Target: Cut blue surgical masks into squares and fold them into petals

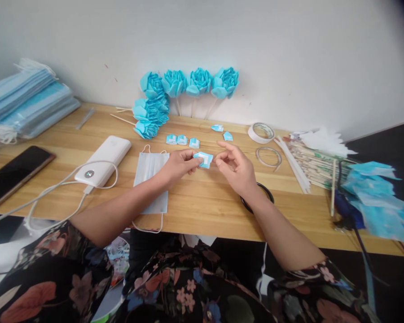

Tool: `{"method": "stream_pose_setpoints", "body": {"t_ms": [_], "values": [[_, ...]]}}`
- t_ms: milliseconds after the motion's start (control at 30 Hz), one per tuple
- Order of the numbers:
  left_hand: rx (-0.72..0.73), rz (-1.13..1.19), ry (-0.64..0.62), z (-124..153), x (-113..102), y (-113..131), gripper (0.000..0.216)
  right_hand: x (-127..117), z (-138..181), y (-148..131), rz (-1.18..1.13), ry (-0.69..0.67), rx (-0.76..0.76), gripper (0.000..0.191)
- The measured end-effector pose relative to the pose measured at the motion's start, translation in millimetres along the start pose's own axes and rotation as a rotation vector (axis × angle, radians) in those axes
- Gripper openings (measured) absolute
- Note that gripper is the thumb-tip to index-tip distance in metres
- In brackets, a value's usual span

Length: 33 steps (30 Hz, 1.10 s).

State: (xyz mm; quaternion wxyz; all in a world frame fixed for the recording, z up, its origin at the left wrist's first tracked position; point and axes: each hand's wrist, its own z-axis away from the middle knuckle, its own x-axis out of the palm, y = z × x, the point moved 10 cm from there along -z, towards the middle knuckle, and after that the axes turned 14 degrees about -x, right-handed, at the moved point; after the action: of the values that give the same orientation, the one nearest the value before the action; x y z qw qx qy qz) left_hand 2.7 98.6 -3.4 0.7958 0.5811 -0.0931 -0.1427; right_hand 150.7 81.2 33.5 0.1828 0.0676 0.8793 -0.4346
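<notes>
**Blue folded piece in hand; several flowers done, plenty of material left**

Left hand (178, 165) pinches a small folded blue piece (204, 158) w/ thumb and fingertips, held just above the table (202, 211), centre of view. Right hand (237, 168) is just beside it, fingers loosely curled and holding nothing; can't tell if a fingertip touches the piece.

Done so far, judging by what lies there:
- four blue flowers on sticks (188, 83) leaning on the wall, plus a cluster of flowers lying flat (151, 116).
- three small folded pieces in a row (182, 140) and two more (222, 132) behind the hands.

Left, by the look of it: one face mask (151, 179) flat under the left wrist, unfolded; a mask stack (27, 103) far left; bundle of sticks (309, 163), blue scraps (377, 197) and a tape roll (261, 132) on the right. So approx. mid-way: the piece in hand isn't yet w/ the others.
</notes>
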Motion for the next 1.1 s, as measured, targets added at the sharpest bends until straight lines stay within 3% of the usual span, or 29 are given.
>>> {"method": "stream_pose_setpoints", "body": {"t_ms": [167,500,600,700,800,900,1100], "values": [[0.002,0.040,-0.003,1,0,1,0.025,15,2,4,-0.055,-0.123,0.046,0.053],[-0.029,-0.013,-0.018,2,4,0,0.025,18,2,1,-0.028,-0.139,0.022,0.054],[-0.029,-0.016,0.006,1,1,-2,0.025,9,-2,-14,0.138,-0.096,-0.111,0.045],[-0.037,-0.021,0.019,0,0,-3,0.023,-1,-4,-44,0.413,-0.012,-0.383,0.025],[-0.044,-0.041,0.015,-1,1,-4,0.023,3,-1,-63,0.563,-0.034,-0.564,0.014],[-0.027,-0.046,-0.006,0,3,-1,0.026,9,0,-64,0.616,-0.093,-0.597,0.012],[0.038,-0.084,-0.062,3,10,4,0.030,7,-1,-60,0.660,-0.084,-0.549,0.014]]}}
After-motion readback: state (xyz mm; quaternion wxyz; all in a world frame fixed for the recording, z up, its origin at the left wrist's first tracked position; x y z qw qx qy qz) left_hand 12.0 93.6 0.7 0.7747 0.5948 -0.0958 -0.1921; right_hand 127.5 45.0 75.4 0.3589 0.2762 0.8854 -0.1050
